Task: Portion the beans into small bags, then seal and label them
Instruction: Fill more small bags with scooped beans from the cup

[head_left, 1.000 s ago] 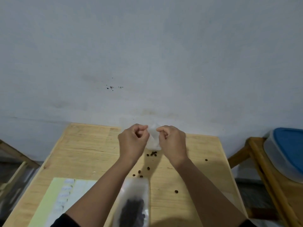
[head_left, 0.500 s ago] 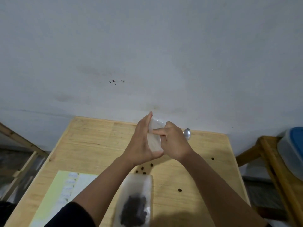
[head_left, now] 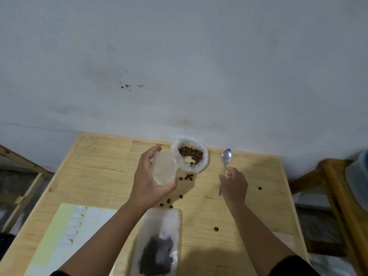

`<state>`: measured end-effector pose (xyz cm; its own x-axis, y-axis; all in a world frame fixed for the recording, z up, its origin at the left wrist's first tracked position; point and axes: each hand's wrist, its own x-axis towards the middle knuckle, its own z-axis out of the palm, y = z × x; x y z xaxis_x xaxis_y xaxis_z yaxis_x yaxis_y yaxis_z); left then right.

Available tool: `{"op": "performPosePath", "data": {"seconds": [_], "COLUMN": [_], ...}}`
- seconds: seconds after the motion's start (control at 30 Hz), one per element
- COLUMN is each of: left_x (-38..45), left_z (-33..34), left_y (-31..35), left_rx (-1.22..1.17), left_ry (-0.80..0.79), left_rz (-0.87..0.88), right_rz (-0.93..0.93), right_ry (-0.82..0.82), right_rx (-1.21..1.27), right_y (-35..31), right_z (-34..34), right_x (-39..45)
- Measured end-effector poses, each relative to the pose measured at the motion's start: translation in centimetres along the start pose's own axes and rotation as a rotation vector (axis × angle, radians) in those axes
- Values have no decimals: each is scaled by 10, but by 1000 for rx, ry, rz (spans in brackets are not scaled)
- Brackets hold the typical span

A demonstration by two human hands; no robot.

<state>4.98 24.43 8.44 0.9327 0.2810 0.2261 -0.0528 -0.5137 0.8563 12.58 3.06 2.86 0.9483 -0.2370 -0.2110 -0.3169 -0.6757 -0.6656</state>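
Head view: the left hand [head_left: 150, 181] curls round an empty small bag [head_left: 163, 170], holding its mouth open. The right hand [head_left: 233, 184] pinches a spoon [head_left: 225, 165] by the handle. Beans [head_left: 191, 154] lie in an open sack [head_left: 189, 155] between them, at the table [head_left: 99, 166] back edge. The film looks light, limp and slippery: best held at the rim.

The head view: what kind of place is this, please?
Probably a simple home workspace, not a factory: a small wooden table against a bare, stained wall, with a household spoon and an open bag of beans.
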Motion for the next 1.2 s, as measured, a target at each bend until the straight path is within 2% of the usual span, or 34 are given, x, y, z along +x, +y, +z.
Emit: {"op": "performPosePath", "data": {"seconds": [0.17,0.3,0.43,0.57,0.7,0.83,0.93,1.2], "left_x": [0,2,5,11,19,25,26,29], "left_z": [-4,-6,-2,7,14,21,26,37], "left_y": [-8,-15,-19,-26,-31,-35,-41,-49], "left_rx": [8,24,1,-23,-61,-78,-69,-84], "left_ry": [18,16,15,-32,-92,-108,-135,-214], "left_rz": [-45,-82,-106,-137,-187,-204,-219,-283], "right_rz": [35,276,265,184,36,-126,-232,-412], "right_ry": [65,99,128,224,131,-123,-135,110], "right_rx": [-9,78,101,248,413,671,561,133], "right_y": [14,4,3,-5,-25,-45,-46,-33], "right_z": [26,32,26,4,-17,-26,-17,25], "right_x": [5,10,6,-10,-31,-49,-49,-25]}}
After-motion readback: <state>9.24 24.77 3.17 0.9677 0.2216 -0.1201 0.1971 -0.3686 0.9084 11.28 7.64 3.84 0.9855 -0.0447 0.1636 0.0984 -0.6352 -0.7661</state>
